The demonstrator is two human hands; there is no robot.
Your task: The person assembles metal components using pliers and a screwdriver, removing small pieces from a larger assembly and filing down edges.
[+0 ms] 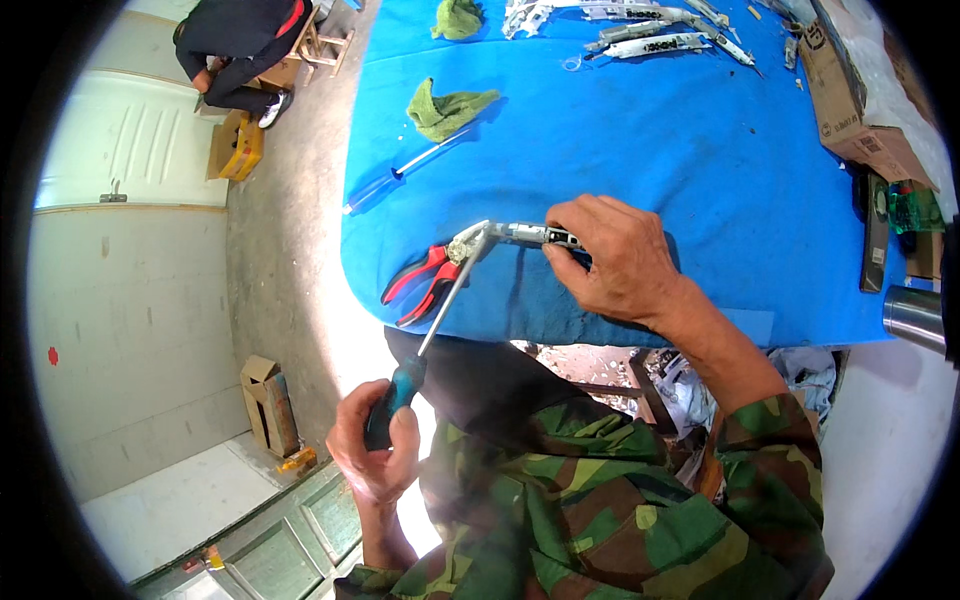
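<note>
My left hand is closed round the teal and black handle of a screwdriver, below the table's near edge. Its long metal shaft slants up to the left end of a slim white and grey part. That part's right end is pinched between the thumb and fingers of my right hand, over the blue cloth. Pliers with red and black handles lie just left of the shaft, their jaws close to the part. Whether the screwdriver tip touches the part cannot be made out.
A blue-handled screwdriver and green rags lie farther left on the blue cloth. Several similar white parts sit at the back. A cardboard box and a metal cylinder stand right. Another person sits at far left.
</note>
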